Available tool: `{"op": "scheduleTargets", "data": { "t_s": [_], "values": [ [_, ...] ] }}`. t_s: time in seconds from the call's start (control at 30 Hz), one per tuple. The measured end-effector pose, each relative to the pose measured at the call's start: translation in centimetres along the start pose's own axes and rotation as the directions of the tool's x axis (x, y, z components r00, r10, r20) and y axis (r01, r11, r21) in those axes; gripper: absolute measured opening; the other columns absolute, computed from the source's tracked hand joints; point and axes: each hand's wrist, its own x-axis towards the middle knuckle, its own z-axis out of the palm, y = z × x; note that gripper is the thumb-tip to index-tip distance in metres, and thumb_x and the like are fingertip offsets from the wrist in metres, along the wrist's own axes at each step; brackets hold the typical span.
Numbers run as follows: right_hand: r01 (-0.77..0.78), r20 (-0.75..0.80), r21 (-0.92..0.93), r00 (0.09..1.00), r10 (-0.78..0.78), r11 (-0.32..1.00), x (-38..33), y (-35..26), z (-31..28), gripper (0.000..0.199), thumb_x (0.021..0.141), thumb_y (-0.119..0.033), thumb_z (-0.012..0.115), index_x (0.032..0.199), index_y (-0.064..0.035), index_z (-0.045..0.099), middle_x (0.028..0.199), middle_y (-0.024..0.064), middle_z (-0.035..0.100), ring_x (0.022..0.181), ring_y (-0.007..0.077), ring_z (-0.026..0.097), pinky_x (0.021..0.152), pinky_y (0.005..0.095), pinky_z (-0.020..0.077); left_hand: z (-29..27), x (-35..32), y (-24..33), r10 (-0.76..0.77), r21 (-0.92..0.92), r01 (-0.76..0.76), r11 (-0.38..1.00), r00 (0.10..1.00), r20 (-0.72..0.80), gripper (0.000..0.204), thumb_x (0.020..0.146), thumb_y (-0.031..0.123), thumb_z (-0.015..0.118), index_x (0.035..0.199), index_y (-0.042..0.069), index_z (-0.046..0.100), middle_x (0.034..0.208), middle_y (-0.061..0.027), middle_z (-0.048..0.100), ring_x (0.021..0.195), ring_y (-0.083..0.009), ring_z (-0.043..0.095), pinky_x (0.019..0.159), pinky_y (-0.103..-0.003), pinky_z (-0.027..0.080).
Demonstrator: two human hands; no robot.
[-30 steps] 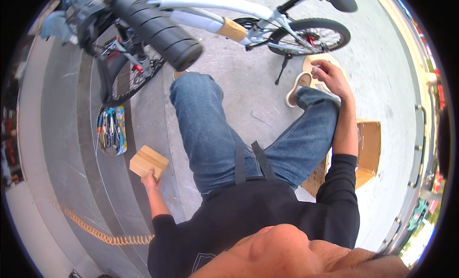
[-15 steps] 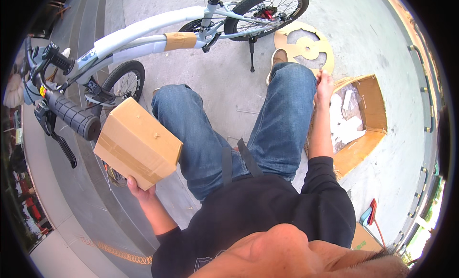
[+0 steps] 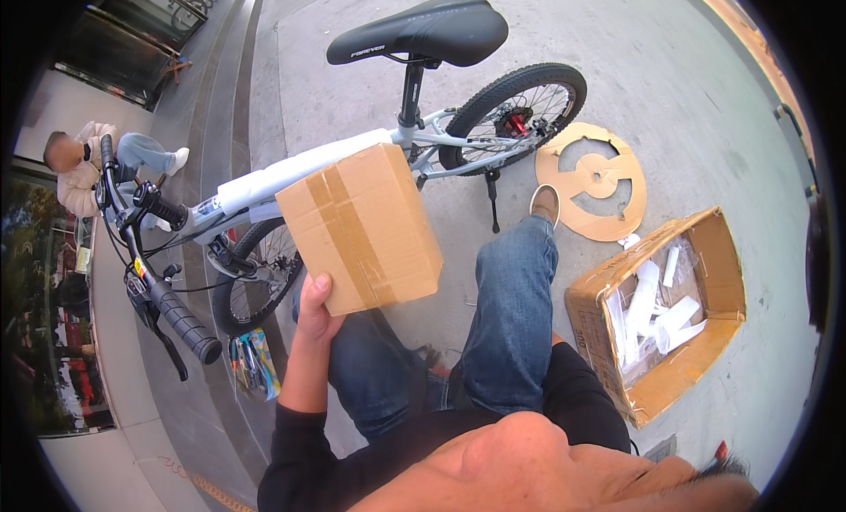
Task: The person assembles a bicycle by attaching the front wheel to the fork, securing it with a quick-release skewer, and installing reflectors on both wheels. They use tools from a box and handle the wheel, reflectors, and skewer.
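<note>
My left hand (image 3: 315, 311) is closed on the near lower corner of a small brown cardboard box (image 3: 357, 234). The box is taped along one face and held up in front of my left knee. Beyond it stands a pale blue bicycle (image 3: 432, 170) with white foam wrap (image 3: 291, 174) on its frame. Part of the bicycle's frame and front wheel is hidden by the box. My right forearm drops behind my right leg, which hides the hand; only a bit of skin shows beside the knee.
To the right, an open carton (image 3: 718, 274) holds white packing pieces and clear plastic. A cardboard wheel disc (image 3: 599, 177) lies by my foot. The handlebar (image 3: 172, 318) juts out at the left, above a pack of tools (image 3: 254, 364). A person (image 3: 97, 164) sits at the far left.
The box has moved up and right, its taped face now turned toward me. My right hand has left its place by the knee and gone behind the leg. The view has shifted, showing the saddle.
</note>
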Motion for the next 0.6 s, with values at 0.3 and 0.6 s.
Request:
{"op": "scheduleTargets", "data": {
  "t_s": [0.3, 0.6],
  "values": [
    [-0.059, 0.116, -0.052, 0.991, 0.065, 0.997, -2.2, 0.8, 3.6, 0.022, 0.109, -0.016, 0.064, 0.122, -0.0019, 0.075, 0.103, 0.0036, 0.077, 0.081, 0.0093, 0.067, 0.07, 0.0228, 0.0538, 0.0, 4.4, -2.5, -0.075, -0.063, 0.072, 0.995, 0.996, -0.038, 0.083, 0.104, 0.049, 0.069, 0.165, 0.003, 0.037, 0.153, -0.0186, 0.06, 0.132, -0.0355, 0.067, 0.099, -0.054, 0.062],
    [-0.01, 0.183, 0.108, 0.983, -0.01, 0.994, -6.9, 1.7, 0.9, 0.023, 0.108, -0.013, 0.064, 0.124, -0.0013, 0.075, 0.105, 0.004, 0.078, 0.081, 0.0094, 0.067, 0.071, 0.0228, 0.0537, 0.1, 4.1, -3.3, -0.021, -0.108, 0.021, 0.994, 1.0, 0.001, 0.078, 0.106, 0.05, 0.064, 0.164, 0.004, 0.039, 0.153, -0.0169, 0.061, 0.131, -0.0343, 0.068, 0.101, -0.053, 0.062]
  ]
}}
